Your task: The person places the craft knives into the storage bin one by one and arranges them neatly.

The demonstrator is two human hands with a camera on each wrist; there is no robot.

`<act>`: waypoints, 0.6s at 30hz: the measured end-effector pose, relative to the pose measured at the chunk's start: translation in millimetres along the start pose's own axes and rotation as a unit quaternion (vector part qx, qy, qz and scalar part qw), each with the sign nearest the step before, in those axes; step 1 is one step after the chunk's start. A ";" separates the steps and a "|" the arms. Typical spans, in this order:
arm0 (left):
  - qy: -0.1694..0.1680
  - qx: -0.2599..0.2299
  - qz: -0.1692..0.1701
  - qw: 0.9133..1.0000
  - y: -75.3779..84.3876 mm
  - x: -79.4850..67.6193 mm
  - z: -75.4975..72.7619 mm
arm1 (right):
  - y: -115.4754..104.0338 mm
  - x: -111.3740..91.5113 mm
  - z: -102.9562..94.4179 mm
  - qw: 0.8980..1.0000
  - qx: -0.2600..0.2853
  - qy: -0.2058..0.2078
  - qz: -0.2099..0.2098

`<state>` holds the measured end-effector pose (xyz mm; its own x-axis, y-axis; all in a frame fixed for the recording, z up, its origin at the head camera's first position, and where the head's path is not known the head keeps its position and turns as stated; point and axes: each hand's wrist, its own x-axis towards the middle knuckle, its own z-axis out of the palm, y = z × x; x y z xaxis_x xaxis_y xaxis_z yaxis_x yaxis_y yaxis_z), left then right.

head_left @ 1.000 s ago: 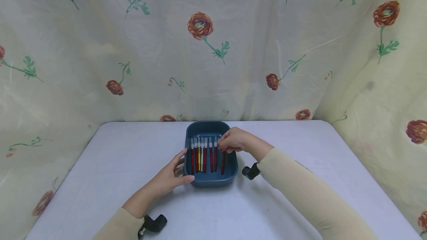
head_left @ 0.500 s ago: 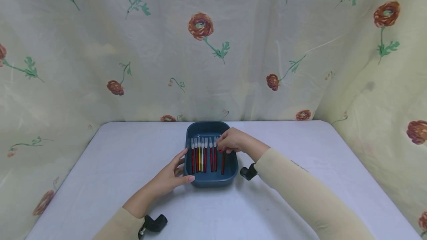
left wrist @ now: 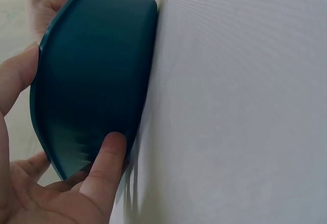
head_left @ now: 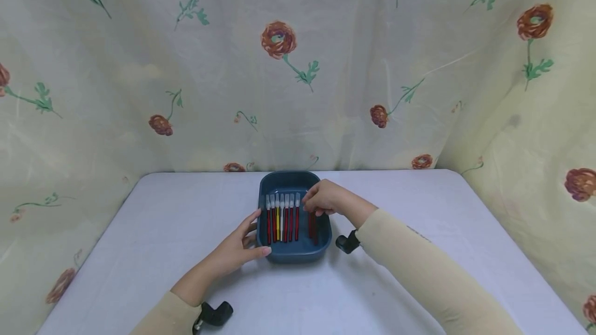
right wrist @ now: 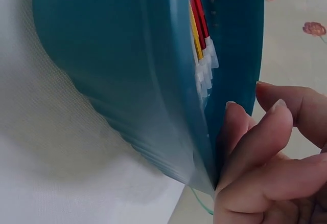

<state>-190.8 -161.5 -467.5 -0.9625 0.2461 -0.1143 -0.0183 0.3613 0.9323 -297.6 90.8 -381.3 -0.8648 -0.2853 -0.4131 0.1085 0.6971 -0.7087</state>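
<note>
A blue plastic tray (head_left: 294,259) stands on the table, with slim capped craft knives (head_left: 279,224) side by side in its left part. Most handles are red, one yellow, one silvery; their translucent caps point to the far end. My left hand (head_left: 236,244) holds the tray's left side, thumb over the near corner; in the left wrist view a finger (left wrist: 106,165) presses the outer wall. My right hand (head_left: 328,198) reaches over the right rim, bent fingers covering the upper ends of two red handles (head_left: 310,225). I cannot tell whether it pinches one.
White cloth covers the table (head_left: 186,206). A flowered curtain (head_left: 326,92) hangs close behind its far edge and along the sides. A black wrist-worn camera (head_left: 216,313) sits by the left sleeve, another black device (head_left: 346,243) under the right wrist.
The two rightmost knives of the left row have shifted left, closing up on the others. Two red handles now show under the right hand where one showed before. The left hand stays put.
</note>
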 end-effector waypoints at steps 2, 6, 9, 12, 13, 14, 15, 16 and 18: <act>0.001 0.000 0.000 1.000 -0.6 -0.3 0.0 | 1.3 -0.3 -0.4 1.000 -0.002 0.002 -0.002; 0.002 0.001 0.003 1.000 -0.2 -0.4 0.0 | 4.2 -2.0 -1.7 1.000 -0.004 0.004 -0.010; 0.002 -0.002 0.005 1.000 1.0 -0.5 0.0 | 6.2 -4.5 -3.3 1.000 -0.004 0.005 -0.010; 0.003 -0.002 0.004 1.000 2.1 -0.9 0.0 | 7.9 -7.7 -5.6 1.000 -0.005 0.005 -0.010; 0.002 -0.002 0.005 1.000 2.6 -1.2 -0.1 | 8.5 -8.8 -6.6 1.000 -0.002 0.005 -0.009; 0.002 -0.002 0.005 1.000 3.1 -1.6 -0.1 | 9.2 -9.6 -7.6 1.000 0.000 0.005 -0.010; 0.003 0.002 0.006 1.000 3.0 -1.6 -0.1 | 9.9 -10.4 -8.6 1.000 0.002 0.005 -0.011; 0.004 0.003 0.005 1.000 3.4 -1.8 -0.1 | 10.5 -11.1 -9.5 1.000 0.005 0.006 -0.013; 0.004 0.003 0.005 1.000 3.9 -1.9 -0.1 | 11.7 -12.3 -11.4 1.000 0.009 0.008 -0.018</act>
<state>-189.0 -160.6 -463.6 -0.9650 0.2417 -0.1022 -0.0075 0.3636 0.9315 -291.3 110.0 -378.0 -0.8757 -0.2993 -0.3789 0.0865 0.6747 -0.7330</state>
